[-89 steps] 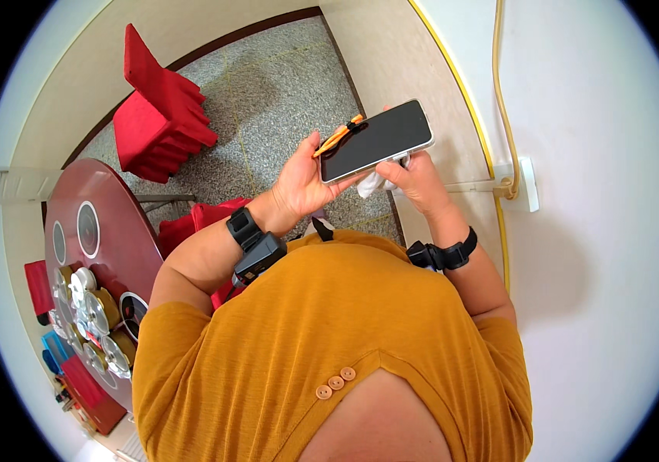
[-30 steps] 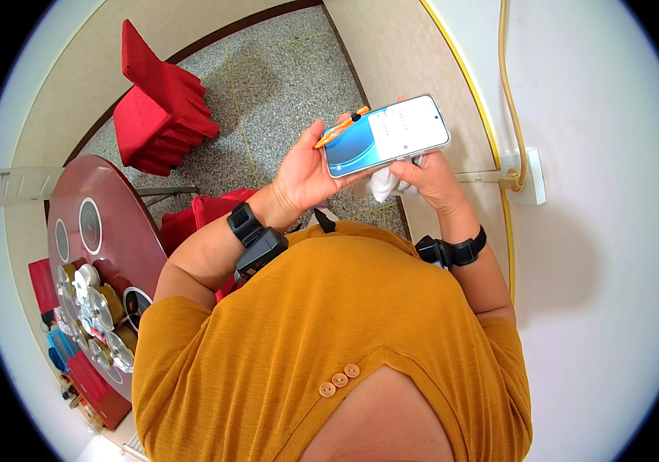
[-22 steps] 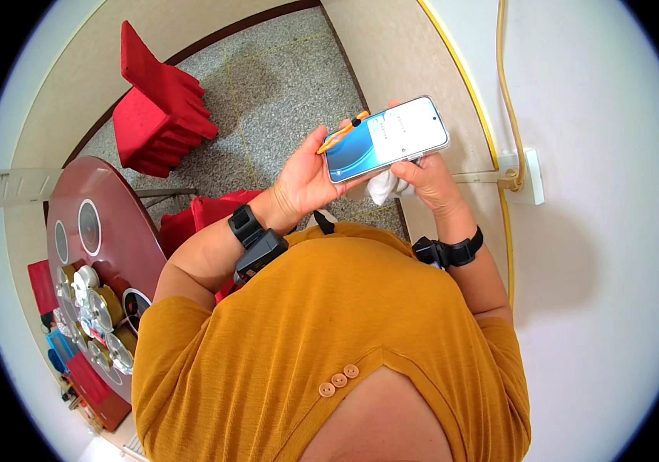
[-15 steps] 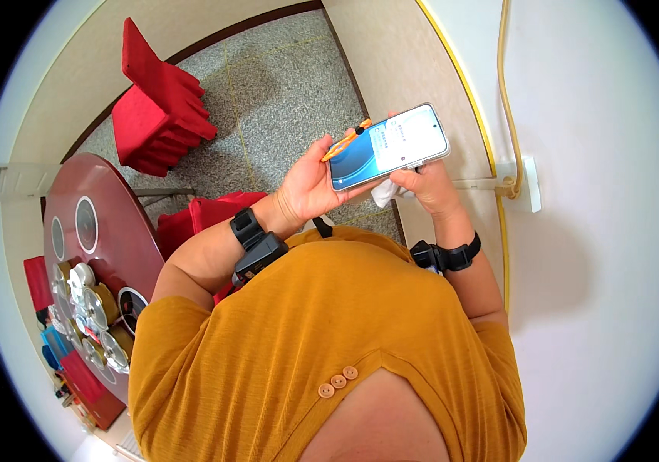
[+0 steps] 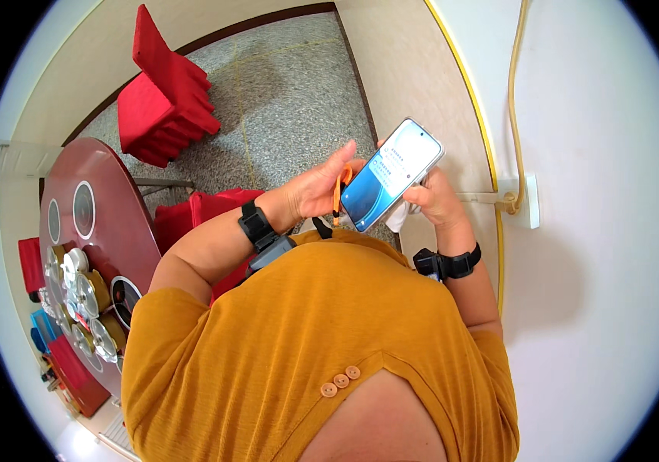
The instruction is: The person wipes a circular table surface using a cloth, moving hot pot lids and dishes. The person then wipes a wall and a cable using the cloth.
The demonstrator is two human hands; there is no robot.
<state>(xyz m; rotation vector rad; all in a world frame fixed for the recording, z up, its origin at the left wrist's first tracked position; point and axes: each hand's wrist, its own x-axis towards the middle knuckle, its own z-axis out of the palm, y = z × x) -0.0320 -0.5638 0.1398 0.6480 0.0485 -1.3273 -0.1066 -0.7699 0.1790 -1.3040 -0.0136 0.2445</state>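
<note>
A smartphone [image 5: 392, 175] with a lit screen, white above and blue below, is tilted in front of my body. My right hand [image 5: 435, 199] grips its right side, thumb at the edge and a fingertip showing at the opposite edge. Beside its lower left edge is my left hand [image 5: 320, 186], open, with the thumb stretched out; some of its fingers are hidden. An orange cord [image 5: 339, 190] hangs between my left hand and the phone. Under my right hand shows something white [image 5: 397, 216], possibly cloth. Both wrists wear black straps with devices.
To the left stands a dark red round table [image 5: 110, 202] with several lidded pots [image 5: 92, 294]. A red-covered chair [image 5: 161, 108] is farther ahead on the speckled floor [image 5: 283, 100]. At my right is a wall with a beige cable [image 5: 513, 100] and a white socket box [image 5: 531, 202].
The phone has turned steeper, its top end moving left and its lower end nearer my body. My left hand has loosened from the phone, and the cord now hangs down.
</note>
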